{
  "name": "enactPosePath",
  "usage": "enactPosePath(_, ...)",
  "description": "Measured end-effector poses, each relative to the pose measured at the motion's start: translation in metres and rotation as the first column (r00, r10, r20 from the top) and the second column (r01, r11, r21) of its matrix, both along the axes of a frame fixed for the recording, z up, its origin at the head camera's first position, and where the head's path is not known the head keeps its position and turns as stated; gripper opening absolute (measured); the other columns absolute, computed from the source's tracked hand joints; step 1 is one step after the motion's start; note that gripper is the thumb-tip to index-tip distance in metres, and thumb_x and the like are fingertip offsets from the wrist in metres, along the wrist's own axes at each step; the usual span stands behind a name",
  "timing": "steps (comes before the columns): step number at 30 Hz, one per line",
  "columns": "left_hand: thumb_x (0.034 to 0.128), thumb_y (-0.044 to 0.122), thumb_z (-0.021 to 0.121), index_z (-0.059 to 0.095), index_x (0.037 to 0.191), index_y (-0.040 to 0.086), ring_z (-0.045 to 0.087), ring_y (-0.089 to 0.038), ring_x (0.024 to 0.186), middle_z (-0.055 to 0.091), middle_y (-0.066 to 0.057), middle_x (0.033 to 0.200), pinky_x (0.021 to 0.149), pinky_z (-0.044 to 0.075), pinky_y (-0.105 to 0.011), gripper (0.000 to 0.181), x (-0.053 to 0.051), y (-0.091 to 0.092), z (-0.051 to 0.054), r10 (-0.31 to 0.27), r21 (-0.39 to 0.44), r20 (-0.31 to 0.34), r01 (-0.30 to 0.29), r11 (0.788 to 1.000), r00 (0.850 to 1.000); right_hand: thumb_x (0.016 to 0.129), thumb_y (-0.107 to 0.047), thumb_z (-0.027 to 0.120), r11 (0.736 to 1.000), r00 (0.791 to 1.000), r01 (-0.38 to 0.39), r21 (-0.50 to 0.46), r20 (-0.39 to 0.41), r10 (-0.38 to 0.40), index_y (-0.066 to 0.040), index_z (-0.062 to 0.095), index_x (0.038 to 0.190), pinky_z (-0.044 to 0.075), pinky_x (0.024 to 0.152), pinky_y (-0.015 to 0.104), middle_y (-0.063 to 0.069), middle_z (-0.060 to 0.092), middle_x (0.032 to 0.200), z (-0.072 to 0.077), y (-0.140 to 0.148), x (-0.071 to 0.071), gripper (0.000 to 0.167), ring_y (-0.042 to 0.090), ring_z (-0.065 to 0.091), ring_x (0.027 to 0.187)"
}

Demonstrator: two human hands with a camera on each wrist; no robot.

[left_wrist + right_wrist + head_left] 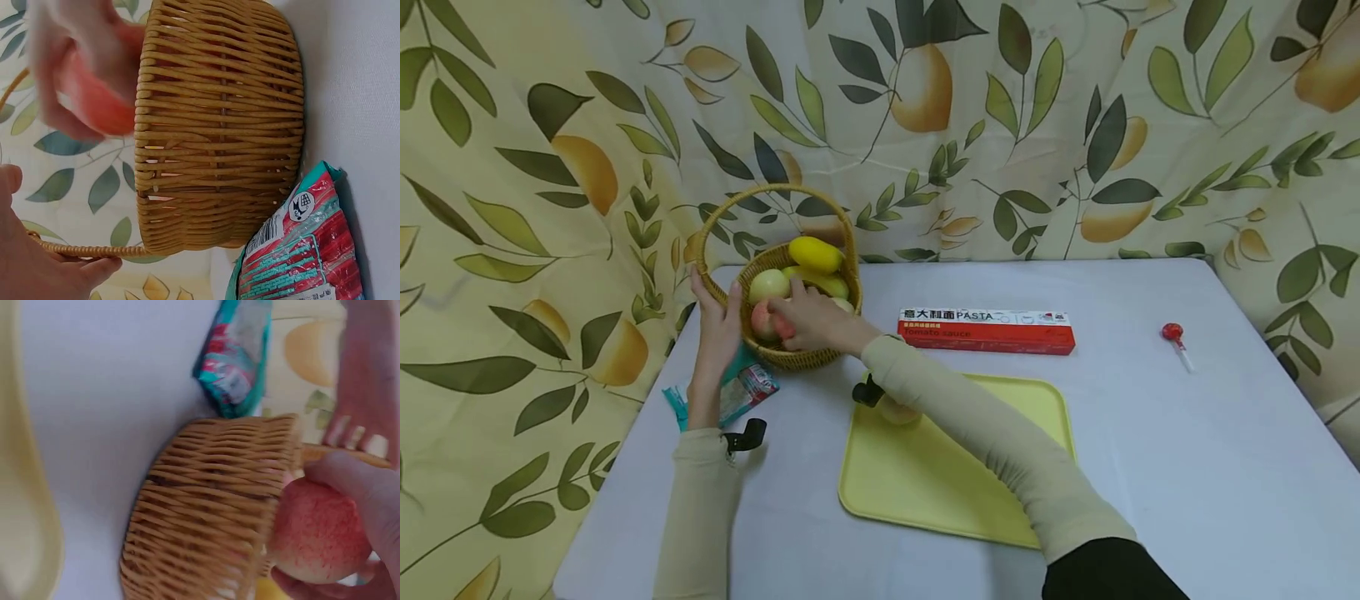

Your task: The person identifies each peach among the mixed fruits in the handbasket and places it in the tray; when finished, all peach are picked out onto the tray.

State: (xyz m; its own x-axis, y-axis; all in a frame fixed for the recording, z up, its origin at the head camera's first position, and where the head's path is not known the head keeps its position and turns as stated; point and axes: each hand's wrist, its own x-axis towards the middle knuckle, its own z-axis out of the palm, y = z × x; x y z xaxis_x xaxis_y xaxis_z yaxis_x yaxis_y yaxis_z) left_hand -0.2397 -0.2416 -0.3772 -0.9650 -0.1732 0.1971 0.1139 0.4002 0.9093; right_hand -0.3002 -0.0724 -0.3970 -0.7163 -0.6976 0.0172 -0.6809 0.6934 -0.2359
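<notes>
A wicker basket [797, 360] with a tall handle stands at the table's back left. My left hand [718, 333] holds the handle at its left side. Over the basket's rim, my right hand [820, 321] grips a pink-red peach [322, 531], its fingers and thumb curled round the fruit. Inside the basket lie another pinkish fruit [762, 322], a pale green round fruit [769, 285], a banana [829, 283] and a yellow oval fruit [815, 254]. The right hand hides part of the basket's contents. In the left wrist view, the right hand and peach are blurred.
A teal and red packet [306, 244] lies against the basket's near side. The yellow tray [940, 475] bears a round fruit [898, 411], partly covered by my right wrist. Behind the tray is a red-and-white pasta box [987, 333]; a red lollipop [1172, 332] lies far right.
</notes>
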Motion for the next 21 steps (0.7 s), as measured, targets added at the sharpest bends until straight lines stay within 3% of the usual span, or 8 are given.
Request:
enactPosePath(5,0.1101,0.036,0.042,-0.018,0.163,0.012,-0.003,-0.029,0.161,-0.014,-0.013,0.173,0.132,0.003,-0.048,0.083,-0.008,-0.005,-0.009,-0.003,0.015,-0.01,0.003,1.0,1.0,0.093,-0.033,0.073,0.977,0.996,-0.055,-0.208,-0.078,0.039,-0.019,0.053,0.137,0.052,0.089,0.037,0.008,0.052,0.135,0.018,0.034,0.013,0.051,0.027,0.052,0.11)
enactPosePath(11,0.11,0.034,0.043,-0.019,0.163,0.014,-0.008,-0.027,0.161,-0.019,-0.011,0.173,0.132,0.0,-0.048,0.084,-0.009,0.002,-0.008,-0.027,0.028,-0.008,0.027,0.999,1.0,0.093,-0.024,0.065,0.925,0.991,-0.057,-0.377,-0.132,0.008,-0.026,0.068,0.121,0.049,0.092,0.045,0.011,0.052,0.139,0.019,0.123,0.054,0.028,0.031,0.05,0.119)
enactPosePath(16,0.1079,0.047,0.042,-0.021,0.163,0.024,-0.007,-0.024,0.161,-0.019,-0.003,0.173,0.132,0.003,-0.049,0.086,-0.022,-0.006,-0.028,-0.009,-0.02,-0.006,0.009,1.0,1.0,0.094,-0.026,0.074,0.882,0.995,0.091,-0.462,0.005,-0.1,-0.03,0.069,0.113,0.051,0.087,0.039,0.007,0.05,0.131,0.005,0.202,0.111,0.02,0.023,0.048,0.122)
enactPosePath(18,0.1073,0.049,0.042,-0.02,0.163,0.025,-0.006,-0.024,0.161,-0.018,-0.003,0.173,0.132,0.004,-0.049,0.087,-0.023,-0.008,-0.031,0.009,-0.033,-0.009,-0.009,0.999,1.0,0.091,-0.028,0.078,0.872,0.983,0.184,-0.454,0.067,-0.172,-0.032,0.068,0.114,0.055,0.082,0.037,0.005,0.052,0.13,0.0,0.227,0.135,0.026,0.021,0.049,0.123)
enactPosePath(21,0.1072,0.049,0.042,-0.02,0.163,0.026,-0.004,-0.026,0.161,-0.016,-0.005,0.174,0.131,0.005,-0.05,0.086,-0.021,-0.011,-0.031,0.036,-0.029,-0.015,-0.036,0.999,0.999,0.088,-0.028,0.082,0.86,0.958,0.287,-0.422,0.101,-0.27,-0.032,0.065,0.117,0.058,0.079,0.035,0.002,0.056,0.129,-0.006,0.257,0.161,0.034,0.02,0.055,0.116)
